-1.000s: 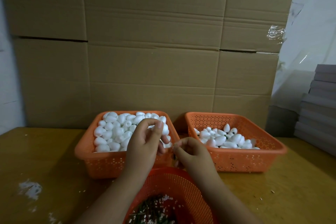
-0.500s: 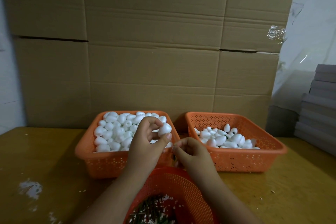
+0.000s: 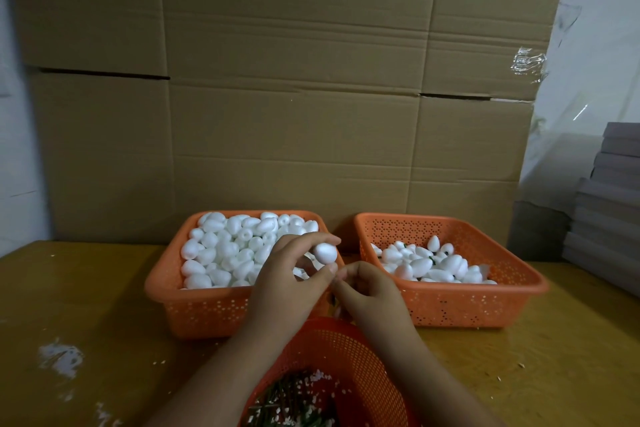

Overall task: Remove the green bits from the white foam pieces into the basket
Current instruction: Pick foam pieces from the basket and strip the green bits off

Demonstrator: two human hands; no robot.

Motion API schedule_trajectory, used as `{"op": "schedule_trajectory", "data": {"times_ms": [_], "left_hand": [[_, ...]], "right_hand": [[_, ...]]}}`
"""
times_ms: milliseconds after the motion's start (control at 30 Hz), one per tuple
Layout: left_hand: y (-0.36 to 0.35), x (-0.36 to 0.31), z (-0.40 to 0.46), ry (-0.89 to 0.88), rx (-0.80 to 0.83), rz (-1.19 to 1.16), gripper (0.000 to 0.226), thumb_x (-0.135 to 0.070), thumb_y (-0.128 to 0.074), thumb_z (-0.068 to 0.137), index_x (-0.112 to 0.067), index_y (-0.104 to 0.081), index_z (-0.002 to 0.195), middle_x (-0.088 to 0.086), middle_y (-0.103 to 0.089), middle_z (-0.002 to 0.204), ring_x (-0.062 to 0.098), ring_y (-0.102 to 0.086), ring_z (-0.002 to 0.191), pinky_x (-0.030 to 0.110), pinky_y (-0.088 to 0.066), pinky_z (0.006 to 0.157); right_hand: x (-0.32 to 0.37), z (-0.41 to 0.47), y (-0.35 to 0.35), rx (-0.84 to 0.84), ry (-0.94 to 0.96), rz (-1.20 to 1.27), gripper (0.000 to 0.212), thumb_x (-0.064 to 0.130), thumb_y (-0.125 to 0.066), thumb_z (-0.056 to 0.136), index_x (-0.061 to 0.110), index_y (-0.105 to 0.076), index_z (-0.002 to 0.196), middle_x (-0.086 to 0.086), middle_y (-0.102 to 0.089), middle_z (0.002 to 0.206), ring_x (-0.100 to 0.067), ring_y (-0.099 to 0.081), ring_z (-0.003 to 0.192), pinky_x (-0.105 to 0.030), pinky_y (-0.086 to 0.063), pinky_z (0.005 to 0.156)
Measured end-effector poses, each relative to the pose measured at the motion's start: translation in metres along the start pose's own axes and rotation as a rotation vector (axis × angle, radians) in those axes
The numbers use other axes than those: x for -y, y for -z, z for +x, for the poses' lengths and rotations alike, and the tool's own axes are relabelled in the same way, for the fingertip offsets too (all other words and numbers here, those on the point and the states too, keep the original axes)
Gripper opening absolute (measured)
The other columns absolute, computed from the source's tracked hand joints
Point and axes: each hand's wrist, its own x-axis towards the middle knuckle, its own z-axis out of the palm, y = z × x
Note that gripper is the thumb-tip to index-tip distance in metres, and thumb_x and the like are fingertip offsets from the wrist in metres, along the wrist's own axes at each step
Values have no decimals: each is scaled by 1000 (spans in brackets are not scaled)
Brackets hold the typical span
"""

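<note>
A wall of stacked cardboard boxes [image 3: 294, 97] is seen behind a yellowish counter [image 3: 76, 295]. At the right edge, a stack of grey boards [image 3: 609, 204] is visible. Two orange rectangular baskets are set side by side on the counter: the left basket [image 3: 194, 308] is heaped with white foam pieces [image 3: 228, 246], while the right basket [image 3: 485, 305] is only partly filled with foam pieces, some with dark green showing. Nearest the camera, a round red basket [image 3: 349, 354] is placed, in which green bits [image 3: 284, 402] and white crumbs are collected. Above its far rim, the left hand [image 3: 287, 284] is raised, and a single foam piece [image 3: 325, 252] is pinched between its thumb and fingertips. The right hand [image 3: 370, 291] is held just beside it, fingers curled, fingertips meeting the left thumb below the piece; what is gripped cannot be told.
</note>
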Motion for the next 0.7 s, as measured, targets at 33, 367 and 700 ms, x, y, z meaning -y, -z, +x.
{"op": "schedule_trajectory", "data": {"times_ms": [33,367,700], "left_hand": [[0,1,0,-3,7,6,39,-12,-74,81,-49,-66,92,-20,-60,96,2,-60,79,8,-44,69],[-2,4,0,63,13,-40,15,-50,-69,77,-36,-66,83,-20,-71,83,1,-67,79,25,-54,71],[0,8,1,2,-34,-73,29,-30,-58,95,-48,-57,119,-37,-62,111,-16,-56,89,8,-44,82]], "right_hand": [[0,0,0,0,2,-4,12,13,-63,91,2,-63,88,-5,-66,65,-12,-60,53,-21,-47,55],[1,-2,0,1,3,-12,13,16,-63,91,3,-64,87,-5,-67,66,-11,-60,54,-21,-47,54],[1,-2,1,9,3,-5,5,7,-62,90,4,-65,89,-5,-66,68,-10,-58,52,-22,-47,56]]}}
